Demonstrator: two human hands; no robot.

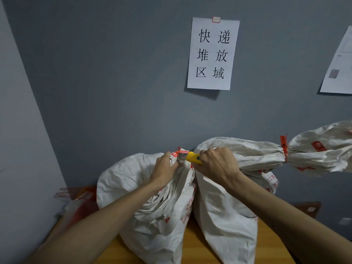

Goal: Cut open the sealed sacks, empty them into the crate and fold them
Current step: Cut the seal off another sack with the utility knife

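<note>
Two white woven sacks stand on a wooden table (192,244). My left hand (164,169) grips the gathered neck of the left sack (133,189), just below its red seal tag (179,153). My right hand (217,164) holds a yellow cutter (193,158) whose tip meets that neck beside the tag. The right sack (224,216) stands against the left one. Its long neck leans to the right and is tied by a red seal strap (284,147). The cutter's blade is hidden by the sack cloth.
A grey wall stands right behind the sacks, with a printed paper sign (212,54) and a second sheet (339,63) at the right edge. Red and orange mesh items (80,195) lie at the table's left. A dark object (309,208) sits low on the right.
</note>
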